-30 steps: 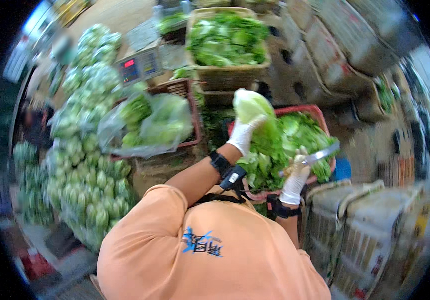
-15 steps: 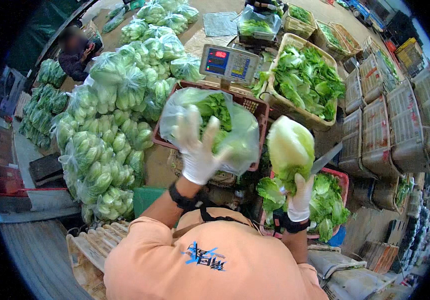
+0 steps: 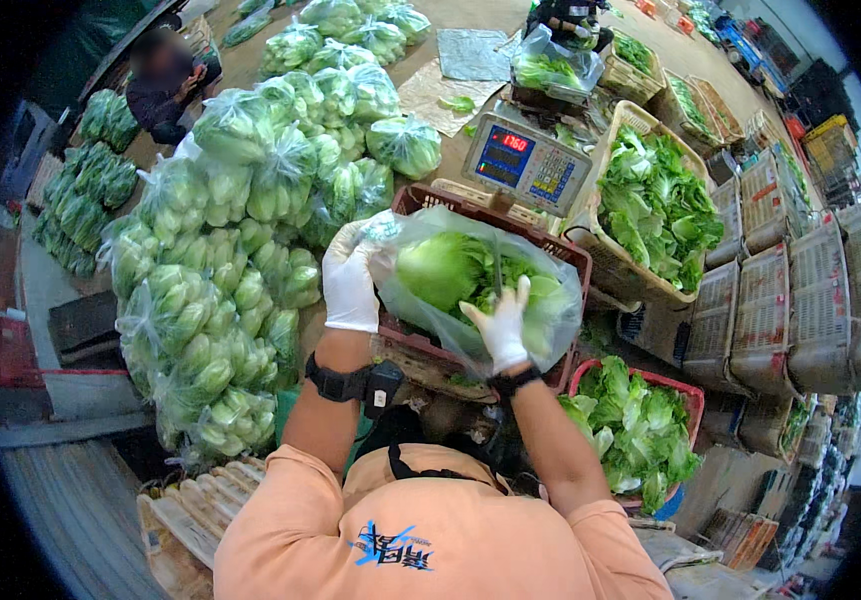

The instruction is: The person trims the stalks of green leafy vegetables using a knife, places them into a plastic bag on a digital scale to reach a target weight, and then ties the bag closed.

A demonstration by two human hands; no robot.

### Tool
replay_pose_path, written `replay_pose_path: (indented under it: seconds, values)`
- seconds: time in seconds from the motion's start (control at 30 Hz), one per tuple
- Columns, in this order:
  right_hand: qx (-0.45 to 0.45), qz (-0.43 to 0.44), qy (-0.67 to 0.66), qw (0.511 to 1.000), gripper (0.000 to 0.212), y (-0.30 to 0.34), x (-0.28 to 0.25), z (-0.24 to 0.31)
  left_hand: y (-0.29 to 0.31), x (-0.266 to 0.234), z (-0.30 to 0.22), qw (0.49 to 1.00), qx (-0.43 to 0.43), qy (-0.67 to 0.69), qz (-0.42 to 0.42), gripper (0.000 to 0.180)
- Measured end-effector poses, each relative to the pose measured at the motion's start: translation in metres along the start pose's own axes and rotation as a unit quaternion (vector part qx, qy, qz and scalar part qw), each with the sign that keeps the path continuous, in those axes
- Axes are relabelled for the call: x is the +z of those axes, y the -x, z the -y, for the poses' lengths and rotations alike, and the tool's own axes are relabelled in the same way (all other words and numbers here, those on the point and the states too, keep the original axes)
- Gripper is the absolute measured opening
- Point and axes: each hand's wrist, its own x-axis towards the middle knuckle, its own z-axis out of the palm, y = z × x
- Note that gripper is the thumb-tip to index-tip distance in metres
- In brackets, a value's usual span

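Lettuce (image 3: 440,268) sits inside a clear plastic bag (image 3: 550,300) that rests in a dark red crate (image 3: 420,200), just in front of a digital scale (image 3: 525,163). The left hand (image 3: 350,280), gloved in white, grips the bag's rim with closed fingers and lifts it, which keeps the mouth wide enough to take a head. The right hand (image 3: 502,325), also gloved, lies on the bag from the near side with fingers spread — pressing the film rather than clutching it, likely steadying the load; a thin blade-like shape shows near it, too unclear to name. Leafy heads wait in a red basket (image 3: 685,395) beside the right elbow, within easy reach. Filled bags (image 3: 240,250) are heaped to the left — kept apart from the loose greens in the wicker basket (image 3: 615,135).
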Motion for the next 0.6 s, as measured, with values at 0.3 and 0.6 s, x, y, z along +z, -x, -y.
replay_pose_path:
  seconds: [0.3,0.6]
  values:
    - [0.044,-0.146,-0.441,0.884,0.037,0.153,-0.103,-0.036,0.024,0.029,-0.027,0.942,0.087,-0.315,0.080,0.064]
    - [0.358,-0.296,-0.381,0.799,0.017,0.303,-0.132,-0.082,0.101,0.137,0.003,0.802,0.423,-0.317,0.279,0.074]
